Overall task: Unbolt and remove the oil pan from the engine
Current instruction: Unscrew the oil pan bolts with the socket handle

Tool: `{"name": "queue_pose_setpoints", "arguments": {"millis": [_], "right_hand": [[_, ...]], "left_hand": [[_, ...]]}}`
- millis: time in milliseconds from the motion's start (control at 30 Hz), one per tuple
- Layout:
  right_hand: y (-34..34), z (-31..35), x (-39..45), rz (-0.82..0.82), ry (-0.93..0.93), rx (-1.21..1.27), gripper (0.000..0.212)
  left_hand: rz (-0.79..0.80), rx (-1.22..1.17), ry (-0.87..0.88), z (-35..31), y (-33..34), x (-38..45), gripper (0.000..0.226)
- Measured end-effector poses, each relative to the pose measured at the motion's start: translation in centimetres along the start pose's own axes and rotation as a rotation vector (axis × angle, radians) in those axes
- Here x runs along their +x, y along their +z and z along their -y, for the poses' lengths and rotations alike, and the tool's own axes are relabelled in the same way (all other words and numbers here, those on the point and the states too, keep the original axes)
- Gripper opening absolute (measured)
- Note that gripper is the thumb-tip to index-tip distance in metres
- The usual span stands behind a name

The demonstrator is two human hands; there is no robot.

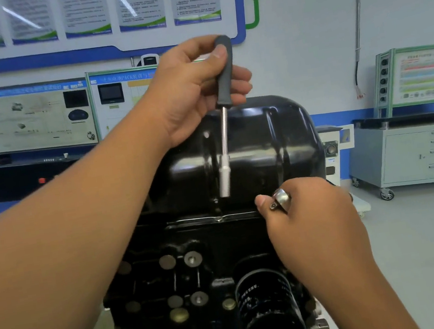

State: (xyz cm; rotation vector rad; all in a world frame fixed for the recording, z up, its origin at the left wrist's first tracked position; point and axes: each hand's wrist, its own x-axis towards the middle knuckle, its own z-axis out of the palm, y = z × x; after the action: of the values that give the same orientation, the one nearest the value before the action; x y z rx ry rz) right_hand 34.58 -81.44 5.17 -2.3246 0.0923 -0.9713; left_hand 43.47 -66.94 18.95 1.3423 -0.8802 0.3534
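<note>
A glossy black oil pan [260,143] sits on top of the upturned black engine block [188,277]. My left hand [193,91] grips the black handle of a socket driver [223,146], held above the pan with its silver shaft and socket pointing down toward the pan's front flange [213,219]. The socket tip hangs just above the flange. My right hand [306,218] is at the flange's right side and holds a shiny metal ratchet head [281,199] between thumb and fingers. The rest of that tool is hidden in the hand.
A black oil filter [268,298] juts from the block's lower right. A grey wheeled cabinet [413,153] stands at the right, display boards [35,116] and a dark bench along the back wall. Pale floor lies to the right of the engine.
</note>
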Motion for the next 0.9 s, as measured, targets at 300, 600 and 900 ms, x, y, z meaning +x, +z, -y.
{"name": "queue_pose_setpoints", "arguments": {"millis": [300,600,900], "right_hand": [[-1.1,-0.4,0.9,-0.047,-0.053,0.067,0.051],[-2.8,-3.2,2.0,-0.060,0.001,0.151,0.038],[-4.7,-2.5,1.9,0.079,0.174,0.744,0.018]], "left_hand": [[0.065,0.044,0.089,0.3,-0.4,-1.3,0.024],[0.061,0.076,0.115,0.4,-0.5,-1.5,0.031],[0.040,0.094,0.147,0.5,-0.5,-1.3,0.029]]}}
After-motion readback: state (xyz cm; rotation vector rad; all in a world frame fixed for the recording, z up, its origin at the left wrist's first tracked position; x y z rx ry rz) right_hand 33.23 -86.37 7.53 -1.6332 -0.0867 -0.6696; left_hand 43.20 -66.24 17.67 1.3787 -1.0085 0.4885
